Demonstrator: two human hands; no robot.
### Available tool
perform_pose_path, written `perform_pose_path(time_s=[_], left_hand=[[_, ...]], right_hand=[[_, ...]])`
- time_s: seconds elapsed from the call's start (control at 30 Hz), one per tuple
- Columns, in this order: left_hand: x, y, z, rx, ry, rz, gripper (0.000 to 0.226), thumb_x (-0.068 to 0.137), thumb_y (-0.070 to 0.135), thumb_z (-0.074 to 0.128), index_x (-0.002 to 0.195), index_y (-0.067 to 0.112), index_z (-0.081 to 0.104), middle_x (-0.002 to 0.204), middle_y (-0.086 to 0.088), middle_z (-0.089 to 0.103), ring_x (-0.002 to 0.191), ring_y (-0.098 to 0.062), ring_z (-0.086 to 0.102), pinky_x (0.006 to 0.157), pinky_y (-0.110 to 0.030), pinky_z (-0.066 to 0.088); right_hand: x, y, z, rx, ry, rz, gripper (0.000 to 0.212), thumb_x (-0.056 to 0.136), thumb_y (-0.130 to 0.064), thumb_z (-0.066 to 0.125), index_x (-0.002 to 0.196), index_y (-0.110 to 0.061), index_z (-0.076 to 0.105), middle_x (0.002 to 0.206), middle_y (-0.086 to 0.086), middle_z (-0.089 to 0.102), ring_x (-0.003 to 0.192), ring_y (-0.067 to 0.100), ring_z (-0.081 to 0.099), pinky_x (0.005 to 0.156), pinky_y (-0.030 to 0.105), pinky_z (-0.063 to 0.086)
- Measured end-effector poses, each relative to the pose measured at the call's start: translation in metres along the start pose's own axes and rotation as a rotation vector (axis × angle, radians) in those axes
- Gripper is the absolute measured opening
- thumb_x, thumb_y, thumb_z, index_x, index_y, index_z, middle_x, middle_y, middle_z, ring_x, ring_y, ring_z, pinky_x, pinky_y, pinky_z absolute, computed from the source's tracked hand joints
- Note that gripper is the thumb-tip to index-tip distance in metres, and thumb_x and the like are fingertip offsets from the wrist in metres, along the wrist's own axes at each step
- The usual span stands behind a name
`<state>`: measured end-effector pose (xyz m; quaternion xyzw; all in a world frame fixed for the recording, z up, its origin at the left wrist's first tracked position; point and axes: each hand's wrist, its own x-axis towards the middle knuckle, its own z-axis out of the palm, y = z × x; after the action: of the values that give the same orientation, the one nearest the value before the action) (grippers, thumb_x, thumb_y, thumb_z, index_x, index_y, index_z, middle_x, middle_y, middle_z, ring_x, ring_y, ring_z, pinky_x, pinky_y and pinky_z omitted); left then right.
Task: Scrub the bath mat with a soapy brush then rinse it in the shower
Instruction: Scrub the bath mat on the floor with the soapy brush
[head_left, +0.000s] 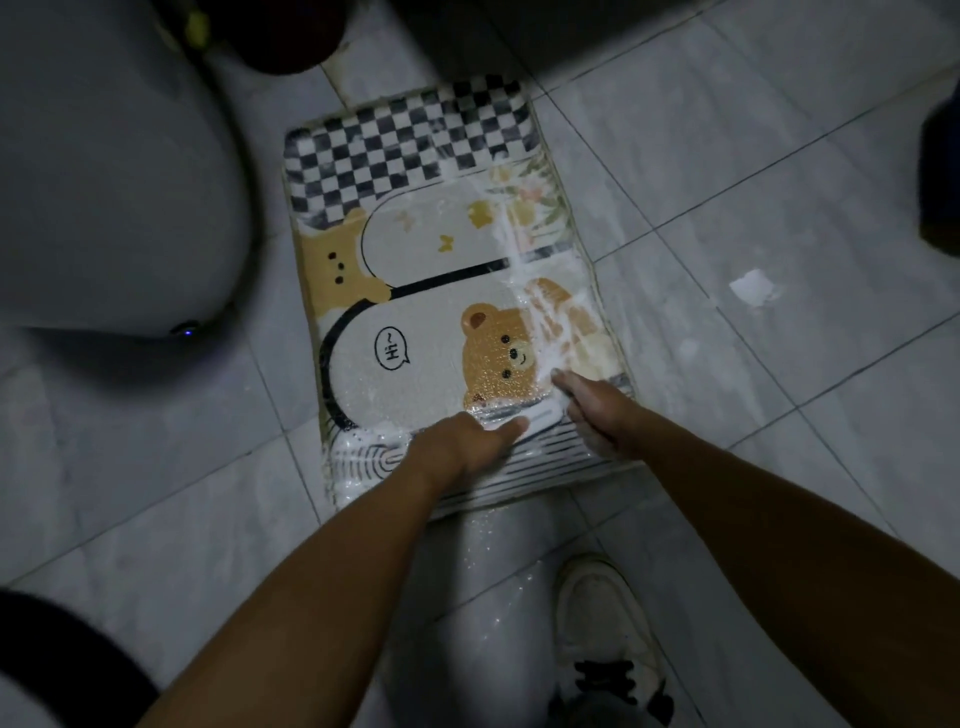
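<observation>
The bath mat (415, 312), printed with bears and a black-and-white checker band, lies flat on the wet tile floor. White soap foam (535, 312) streaks its right side. My right hand (592, 410), smeared with foam, sits at the mat's near right part and grips a white brush (540, 415) whose end shows between my hands. Most of the brush is hidden under that hand. My left hand (462, 447) rests on the striped near edge of the mat, its thumb stretched toward the brush.
A white toilet (104, 182) stands at the left, close to the mat. A dark round object (291, 36) is at the top and a dark shape (940, 182) at the right edge. A foam blob (753, 286) lies on the tiles. My white shoe (597, 623) stands below the mat.
</observation>
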<state>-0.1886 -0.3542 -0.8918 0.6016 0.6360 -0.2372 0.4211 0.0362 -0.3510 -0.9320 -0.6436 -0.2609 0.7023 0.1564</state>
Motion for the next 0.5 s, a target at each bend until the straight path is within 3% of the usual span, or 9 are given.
perform_pose_path(time_s=[0.1, 0.2, 0.27, 0.37, 0.47, 0.5], left_hand=[[-0.004, -0.063, -0.014, 0.064, -0.043, -0.006, 0.124, 0.060, 0.109, 0.014, 0.126, 0.019, 0.069, 0.133, -0.010, 0.066, 0.110, -0.027, 0.064, 0.102, -0.043, 0.049], [-0.015, -0.112, -0.026, 0.052, -0.005, -0.073, 0.115, 0.063, 0.108, 0.015, 0.134, 0.032, 0.063, 0.143, 0.000, 0.061, 0.122, -0.022, 0.059, 0.108, -0.040, 0.044], [-0.009, -0.090, -0.025, 0.085, -0.007, -0.076, 0.115, 0.068, 0.105, 0.018, 0.138, 0.026, 0.062, 0.143, -0.006, 0.060, 0.123, -0.026, 0.059, 0.106, -0.039, 0.045], [0.004, -0.012, -0.013, 0.113, 0.033, -0.013, 0.122, 0.063, 0.107, 0.019, 0.139, 0.020, 0.060, 0.141, -0.011, 0.061, 0.121, -0.030, 0.061, 0.102, -0.043, 0.047], [0.017, 0.017, -0.005, 0.003, -0.003, 0.054, 0.120, 0.059, 0.108, 0.020, 0.137, 0.026, 0.060, 0.138, -0.008, 0.063, 0.115, -0.030, 0.062, 0.099, -0.045, 0.048], [0.012, 0.009, -0.006, -0.007, -0.014, 0.030, 0.123, 0.056, 0.110, 0.019, 0.135, 0.025, 0.062, 0.136, -0.008, 0.064, 0.114, -0.030, 0.063, 0.101, -0.047, 0.048]], right_hand=[[0.004, 0.001, -0.002, -0.008, -0.011, 0.021, 0.047, 0.104, -0.060, 0.045, 0.105, -0.019, 0.067, 0.044, -0.002, 0.030, 0.029, 0.014, 0.026, 0.034, 0.018, 0.023], [0.003, -0.001, 0.001, -0.040, 0.027, 0.059, 0.047, 0.102, -0.062, 0.046, 0.083, -0.022, 0.060, 0.043, 0.000, 0.030, 0.028, 0.014, 0.027, 0.035, 0.018, 0.025], [0.001, -0.004, 0.005, -0.060, 0.040, 0.048, 0.049, 0.102, -0.063, 0.046, 0.081, -0.022, 0.061, 0.043, 0.000, 0.031, 0.028, 0.014, 0.028, 0.035, 0.018, 0.026], [-0.003, -0.007, 0.007, -0.083, 0.052, 0.022, 0.062, 0.105, -0.058, 0.045, 0.061, -0.016, 0.057, 0.042, 0.002, 0.035, 0.028, 0.014, 0.032, 0.034, 0.018, 0.027], [-0.001, -0.005, 0.004, -0.078, 0.040, 0.014, 0.065, 0.102, -0.064, 0.044, 0.070, -0.009, 0.058, 0.052, 0.012, 0.044, 0.040, 0.021, 0.043, 0.040, 0.021, 0.034], [-0.002, -0.005, 0.003, -0.094, 0.042, 0.023, 0.066, 0.102, -0.065, 0.044, 0.065, -0.012, 0.056, 0.049, 0.009, 0.042, 0.037, 0.019, 0.040, 0.039, 0.021, 0.032]])
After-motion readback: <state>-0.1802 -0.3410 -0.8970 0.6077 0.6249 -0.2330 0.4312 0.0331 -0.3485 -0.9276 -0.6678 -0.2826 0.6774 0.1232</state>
